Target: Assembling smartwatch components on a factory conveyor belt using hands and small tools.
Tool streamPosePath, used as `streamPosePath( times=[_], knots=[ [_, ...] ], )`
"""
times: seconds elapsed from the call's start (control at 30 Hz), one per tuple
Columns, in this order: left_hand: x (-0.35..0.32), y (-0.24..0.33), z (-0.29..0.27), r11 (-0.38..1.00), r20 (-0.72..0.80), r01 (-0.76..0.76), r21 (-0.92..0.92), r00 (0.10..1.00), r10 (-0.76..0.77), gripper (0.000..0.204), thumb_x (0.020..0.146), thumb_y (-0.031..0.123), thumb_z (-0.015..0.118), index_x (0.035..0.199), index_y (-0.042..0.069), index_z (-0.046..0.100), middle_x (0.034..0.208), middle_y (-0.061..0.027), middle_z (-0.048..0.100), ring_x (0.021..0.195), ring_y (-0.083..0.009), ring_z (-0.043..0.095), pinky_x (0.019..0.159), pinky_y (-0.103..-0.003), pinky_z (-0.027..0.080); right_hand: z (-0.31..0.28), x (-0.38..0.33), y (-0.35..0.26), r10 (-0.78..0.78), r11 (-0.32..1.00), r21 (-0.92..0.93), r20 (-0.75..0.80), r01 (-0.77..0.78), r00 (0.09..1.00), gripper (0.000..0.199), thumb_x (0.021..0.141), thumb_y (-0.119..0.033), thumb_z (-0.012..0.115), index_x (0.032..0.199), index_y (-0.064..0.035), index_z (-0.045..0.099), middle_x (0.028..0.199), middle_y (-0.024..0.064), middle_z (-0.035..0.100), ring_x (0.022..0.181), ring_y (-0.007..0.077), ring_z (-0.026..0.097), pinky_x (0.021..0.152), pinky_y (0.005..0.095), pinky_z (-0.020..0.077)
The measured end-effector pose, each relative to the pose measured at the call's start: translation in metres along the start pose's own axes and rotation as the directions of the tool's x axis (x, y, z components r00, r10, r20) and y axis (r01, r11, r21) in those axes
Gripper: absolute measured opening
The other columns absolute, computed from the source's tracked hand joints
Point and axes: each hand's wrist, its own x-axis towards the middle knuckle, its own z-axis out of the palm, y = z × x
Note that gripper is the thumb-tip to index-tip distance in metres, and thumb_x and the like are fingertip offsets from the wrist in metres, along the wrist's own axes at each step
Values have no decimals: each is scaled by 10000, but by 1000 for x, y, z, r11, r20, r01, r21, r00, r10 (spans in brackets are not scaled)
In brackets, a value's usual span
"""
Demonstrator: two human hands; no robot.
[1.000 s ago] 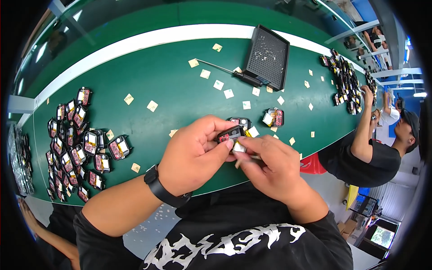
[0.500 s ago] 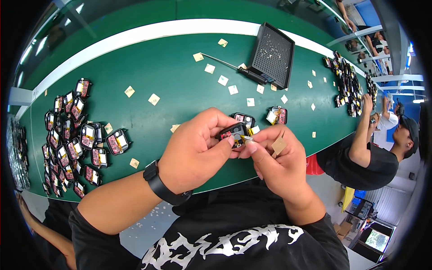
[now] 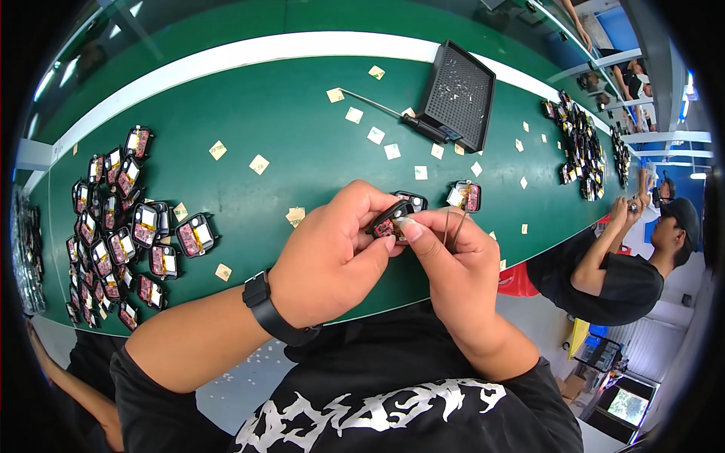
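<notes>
My left hand (image 3: 325, 245) is closed around a small black device housing (image 3: 390, 222) with a red circuit board in it. The housing is tilted above the table's near edge. My right hand (image 3: 464, 253) pinches at the housing's right side, thumb and index finger touching it; whatever lies between those fingertips is hidden. Two thin brownish prongs, seemingly tweezers (image 3: 455, 228), stick up between the right hand's fingers. Just behind my hands lies another open housing (image 3: 411, 200), partly covered. One more housing (image 3: 464, 195) with a white part and red board lies to its right.
Many similar housings (image 3: 121, 244) crowd the table's left end; another heap (image 3: 580, 147) lies far right. A black perforated tray (image 3: 455, 94) holds small bits, with a long screwdriver (image 3: 424, 127) against it. Pale paper squares (image 3: 259, 164) dot the green table (image 3: 302, 121). A person (image 3: 619, 264) works at right.
My right hand has moved slightly up and left, its fingertips now over the housing. The tan flat shape at its fingers now shows as two prongs. The person's hands at right have lowered.
</notes>
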Motion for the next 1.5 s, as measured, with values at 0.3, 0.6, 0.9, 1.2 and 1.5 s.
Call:
streamPosePath(
  times=[0.3,0.6,0.9,1.2,1.5],
  knots=[
    [-3,-6,0,999,72,-20,-35,997,23,324,989,-97,465,1311,-55,455,1299,-168,579,1145,-188,634,1008,-370,544,-5,2,2,43,963,266,29,-49,999,227,900,37,756,1076,17,615,824,-9,582,835,85,690,672,200,545],
    [-5,5,-1,994,124,52,94,990,-63,303,990,-73,530,1285,-41,469,1131,-136,619,959,-160,679,837,-322,582,-18,2,-4,125,992,9,165,-129,978,160,916,-23,769,987,27,635,788,-25,600,640,22,513,542,189,416],
    [-4,8,-3,973,91,117,198,986,-137,266,1005,-32,553,1269,-41,521,1050,-116,628,796,-139,684,676,-272,578,-25,2,-16,246,930,205,270,-305,931,148,978,-119,729,990,6,650,802,-41,617,728,15,514,628,203,412],
    [0,14,-4,974,133,215,68,966,-222,267,1008,-32,536,1275,-54,548,991,-100,651,794,-146,693,667,-267,580,-30,-1,-16,141,970,152,282,-189,949,133,977,-105,714,1021,4,652,842,-17,632,717,35,524,629,224,431],
    [1,12,-9,983,196,179,-39,966,-168,483,941,-94,435,1415,-65,519,1143,-138,648,860,-161,692,749,-305,591,-76,-2,-27,-437,599,-582,338,550,834,475,645,-297,933,584,-72,519,548,20,456,471,199,448,432,341,316]
  ],
)
